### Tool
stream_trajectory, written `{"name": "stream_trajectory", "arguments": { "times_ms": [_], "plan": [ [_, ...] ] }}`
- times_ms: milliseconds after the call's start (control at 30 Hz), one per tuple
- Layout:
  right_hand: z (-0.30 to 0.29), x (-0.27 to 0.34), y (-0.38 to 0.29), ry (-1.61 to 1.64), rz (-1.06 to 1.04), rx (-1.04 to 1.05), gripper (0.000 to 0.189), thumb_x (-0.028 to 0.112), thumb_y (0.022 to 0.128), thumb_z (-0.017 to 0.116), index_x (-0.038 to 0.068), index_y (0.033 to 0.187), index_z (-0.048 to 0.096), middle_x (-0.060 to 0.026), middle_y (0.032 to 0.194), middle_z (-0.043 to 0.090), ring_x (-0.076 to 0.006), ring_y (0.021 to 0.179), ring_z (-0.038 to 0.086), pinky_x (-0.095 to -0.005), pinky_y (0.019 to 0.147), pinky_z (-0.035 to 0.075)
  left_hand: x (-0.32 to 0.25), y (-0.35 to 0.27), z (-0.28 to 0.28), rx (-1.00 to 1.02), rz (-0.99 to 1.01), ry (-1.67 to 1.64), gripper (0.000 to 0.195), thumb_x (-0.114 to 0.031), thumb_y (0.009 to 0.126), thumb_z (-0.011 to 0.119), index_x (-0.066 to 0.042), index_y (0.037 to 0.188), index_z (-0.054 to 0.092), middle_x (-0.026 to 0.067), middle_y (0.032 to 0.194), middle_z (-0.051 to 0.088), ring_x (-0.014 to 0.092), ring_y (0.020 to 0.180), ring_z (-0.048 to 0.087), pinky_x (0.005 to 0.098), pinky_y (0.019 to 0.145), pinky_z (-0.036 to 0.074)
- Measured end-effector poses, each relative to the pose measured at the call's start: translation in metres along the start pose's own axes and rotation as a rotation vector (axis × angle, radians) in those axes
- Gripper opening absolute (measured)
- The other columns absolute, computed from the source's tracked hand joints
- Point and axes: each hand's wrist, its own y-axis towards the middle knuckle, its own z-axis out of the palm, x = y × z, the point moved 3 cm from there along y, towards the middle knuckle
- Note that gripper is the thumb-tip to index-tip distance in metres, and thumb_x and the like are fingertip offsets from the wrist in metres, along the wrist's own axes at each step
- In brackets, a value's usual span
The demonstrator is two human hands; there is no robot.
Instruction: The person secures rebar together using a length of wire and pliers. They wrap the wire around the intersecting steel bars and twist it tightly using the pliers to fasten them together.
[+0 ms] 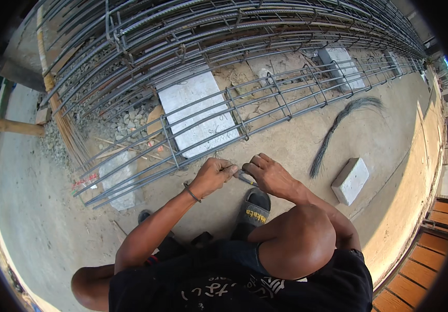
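My left hand (213, 176) is in front of me, its thumb and fingertips pinched together on what looks like a thin wire, mostly hidden by the fingers. Close on its right, my right hand (271, 174) has its fingers curled around a dark hand tool (248, 179) with a yellow mark; its exact kind is hidden. Both hands are above the concrete floor, just on my side of a long rebar cage (246, 136) with square stirrups. A bundle of thin tie wire (328, 136) lies on the floor to the right of my right hand.
A loose concrete block (350, 181) lies at the right. Under the cage are a pale slab (192, 95), another block (341, 68) and a stone (118, 181). More stacked rebar (224, 25) spans the back. Gravel (130, 121) and thin sticks (64, 117) are at left. My sandal (254, 214) is below my hands.
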Motion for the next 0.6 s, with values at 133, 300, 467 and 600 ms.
{"name": "stream_trajectory", "arguments": {
  "times_ms": [133, 300, 467, 600],
  "plan": [
    [-0.006, -0.001, -0.001, 0.45, 0.11, 0.054, 0.034, 0.023, 0.087, 0.06, -0.001, 0.11, 0.056, -0.0164, 0.098, 0.06, -0.0266, 0.088, 0.056, -0.0386, 0.08, 0.046, -0.002, 0.003, 0.002, -0.082, 0.115, 0.168, 0.028, -0.023, 0.092, 0.057, -0.001, 0.078, 0.065, -0.004, 0.055, 0.044, 0.005, 0.048, 0.036, 0.024, 0.043, 0.03],
    [0.0, -0.025, 0.012, 1.037, 0.54, 0.192, 0.029, 0.025, 0.092, 0.057, -0.002, 0.096, 0.064, -0.0077, 0.084, 0.065, -0.0178, 0.078, 0.059, -0.0364, 0.073, 0.045, -0.011, 0.016, 0.003, -0.148, 0.306, 0.245, 0.027, -0.023, 0.089, 0.061, 0.001, 0.079, 0.068, 0.0035, 0.06, 0.057, 0.009, 0.054, 0.046, 0.0282, 0.05, 0.039],
    [-0.019, -0.012, 0.017, 0.356, 0.147, -0.01, 0.018, 0.012, 0.086, 0.057, -0.003, 0.097, 0.061, -0.0176, 0.082, 0.061, -0.0305, 0.072, 0.057, -0.0382, 0.069, 0.046, -0.023, 0.014, -0.007, -0.01, 0.017, 0.124, 0.025, -0.021, 0.09, 0.06, 0.001, 0.08, 0.068, -0.0003, 0.061, 0.054, 0.006, 0.05, 0.041, 0.0228, 0.044, 0.034],
    [-0.018, -0.01, 0.02, 0.001, 0.032, -0.037, 0.026, 0.01, 0.084, 0.057, -0.003, 0.106, 0.054, -0.0179, 0.087, 0.057, -0.0335, 0.079, 0.055, -0.0403, 0.074, 0.047, -0.01, 0.012, -0.018, 0.131, -0.045, -0.161, 0.023, -0.016, 0.091, 0.058, 0.004, 0.082, 0.065, 0.0013, 0.062, 0.053, 0.006, 0.048, 0.04, 0.021, 0.041, 0.032]
  ]
}}
